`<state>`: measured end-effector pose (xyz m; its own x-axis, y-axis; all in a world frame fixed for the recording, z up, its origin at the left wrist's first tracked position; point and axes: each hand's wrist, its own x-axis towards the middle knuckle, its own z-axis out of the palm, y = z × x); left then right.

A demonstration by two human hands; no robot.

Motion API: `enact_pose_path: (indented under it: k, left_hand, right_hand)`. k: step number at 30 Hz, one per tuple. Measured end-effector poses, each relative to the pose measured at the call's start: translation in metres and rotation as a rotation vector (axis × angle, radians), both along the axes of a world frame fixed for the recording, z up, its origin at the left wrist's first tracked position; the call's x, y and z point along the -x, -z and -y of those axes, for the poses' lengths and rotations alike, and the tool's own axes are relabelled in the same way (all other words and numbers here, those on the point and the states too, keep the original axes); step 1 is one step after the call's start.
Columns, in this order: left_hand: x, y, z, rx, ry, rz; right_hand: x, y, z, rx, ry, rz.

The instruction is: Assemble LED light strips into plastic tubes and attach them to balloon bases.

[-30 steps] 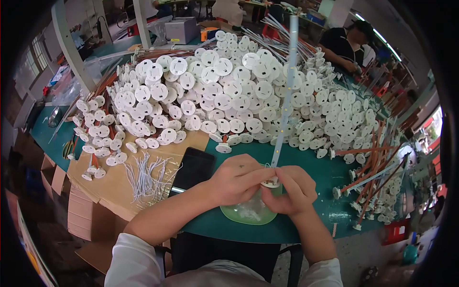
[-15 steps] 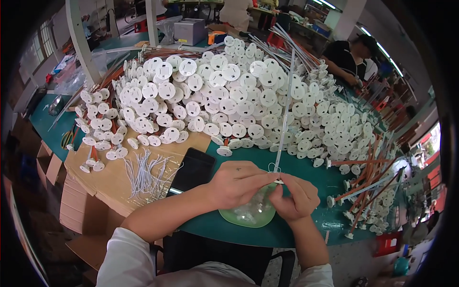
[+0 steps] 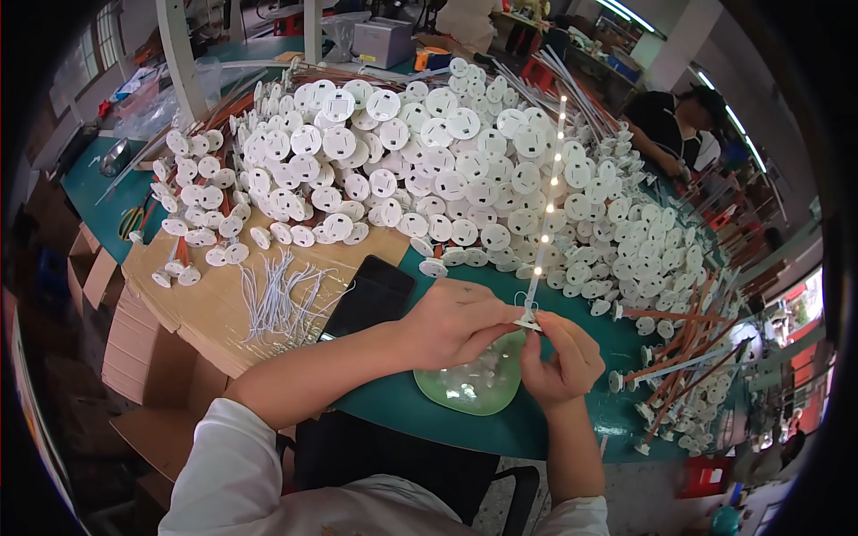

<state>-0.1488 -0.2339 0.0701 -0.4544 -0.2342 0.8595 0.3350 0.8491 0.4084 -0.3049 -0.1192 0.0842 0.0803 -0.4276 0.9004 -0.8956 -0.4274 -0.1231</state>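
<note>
A thin LED light strip (image 3: 550, 210) rises upright, tilted slightly to the right, with a row of warm lights glowing along it. At its foot is a small white round base (image 3: 529, 323), with a loop of thin white wire just above. My left hand (image 3: 458, 323) pinches this base from the left. From the right, my right hand (image 3: 563, 362) grips its edge between thumb and fingers. Below both hands stands a light green bowl (image 3: 478, 409) of clear, shiny small pieces, partly covered by them.
A large pile of white round bases (image 3: 447, 156) with strips fills the table behind. Left of my hands lie a black phone (image 3: 368, 295) and white wires (image 3: 279, 299) on cardboard (image 3: 210, 330). More strips (image 3: 684, 357) lie at right. A person (image 3: 675, 125) sits at far right.
The strip's lights were dark and now glow. The strip's base has risen slightly and come into clearer view between my fingers. The head view has shifted a little.
</note>
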Motion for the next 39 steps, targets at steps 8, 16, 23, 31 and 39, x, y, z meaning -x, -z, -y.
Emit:
enact_pose_path:
  k: [8,16,23,31,39]
  left_hand:
    - [0.001,0.003,0.004,0.038,-0.018,-0.047]
    - [0.004,-0.003,-0.02,-0.96,0.635,-0.165]
    - [-0.008,-0.013,0.007,-1.013,0.842,0.278]
    - [-0.004,-0.006,0.013,-1.055,0.863,0.316]
    - [-0.004,-0.005,0.009,-0.926,0.762,0.159]
  right_hand:
    - [-0.001,0.003,0.002,-0.052,-0.034,0.016]
    - [-0.002,0.004,-0.001,0.14,-0.124,0.114]
    - [0.002,0.002,0.01,0.01,-0.207,0.086]
    - [0.006,-0.002,0.005,-0.117,-0.275,0.136]
    - [-0.004,0.001,0.006,-0.088,-0.207,0.16]
